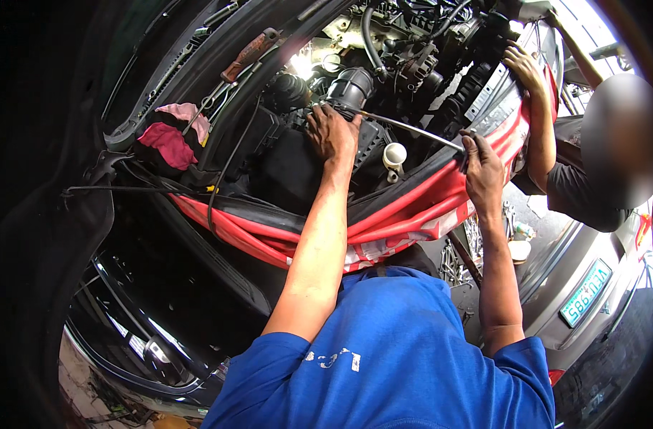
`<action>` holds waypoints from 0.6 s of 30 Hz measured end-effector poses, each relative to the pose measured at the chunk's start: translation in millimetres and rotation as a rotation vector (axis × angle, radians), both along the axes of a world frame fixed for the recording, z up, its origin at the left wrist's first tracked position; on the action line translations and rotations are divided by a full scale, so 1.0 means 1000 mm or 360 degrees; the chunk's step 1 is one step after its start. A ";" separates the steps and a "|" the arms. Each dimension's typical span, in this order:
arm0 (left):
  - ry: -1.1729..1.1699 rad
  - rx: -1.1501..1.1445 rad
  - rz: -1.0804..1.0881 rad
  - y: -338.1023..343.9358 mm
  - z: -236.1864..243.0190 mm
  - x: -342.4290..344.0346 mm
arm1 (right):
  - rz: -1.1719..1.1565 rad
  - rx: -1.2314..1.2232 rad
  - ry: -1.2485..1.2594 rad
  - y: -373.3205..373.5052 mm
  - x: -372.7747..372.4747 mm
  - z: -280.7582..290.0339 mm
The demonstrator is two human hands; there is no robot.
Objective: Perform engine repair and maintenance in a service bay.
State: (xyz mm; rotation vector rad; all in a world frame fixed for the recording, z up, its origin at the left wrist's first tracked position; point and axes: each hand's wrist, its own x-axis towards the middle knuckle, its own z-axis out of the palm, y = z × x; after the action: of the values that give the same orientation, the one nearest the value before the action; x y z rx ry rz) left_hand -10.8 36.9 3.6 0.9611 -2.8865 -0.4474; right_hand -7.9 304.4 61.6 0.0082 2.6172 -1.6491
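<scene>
My left hand is curled over the lower end of a black ribbed air intake hose, with its thumb beside the tool's far end. The black air filter box lies under and beside that wrist. In my right hand is a long metal-shafted tool, perhaps a screwdriver; my closed fingers hide its handle. The shaft slants up and left to the hose's joint next to my left thumb. What exactly its tip touches is too small to tell.
A red cover drapes the car's front edge. A co-worker's hand rests at the right. Pink cloths and an orange-handled screwdriver lie at the left. A white reservoir neck stands near the shaft; a silver car is behind.
</scene>
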 end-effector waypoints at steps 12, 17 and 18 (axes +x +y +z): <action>0.0030 0.0096 0.0030 -0.001 -0.006 0.003 | 0.0480 0.0049 0.0049 0.023 0.016 0.002; -0.0008 0.0127 0.0032 -0.005 -0.004 0.004 | 0.0648 0.0560 0.0171 0.021 0.009 0.018; -0.0009 0.0109 0.0022 -0.003 -0.003 0.003 | 0.0565 0.0514 0.0183 0.019 0.009 0.016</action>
State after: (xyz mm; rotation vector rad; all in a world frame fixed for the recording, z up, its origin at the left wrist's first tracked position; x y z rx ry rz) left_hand -7.7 34.2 0.8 0.9926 -2.8852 -0.5464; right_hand 0.8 323.6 77.2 -0.5194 2.7320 -1.1374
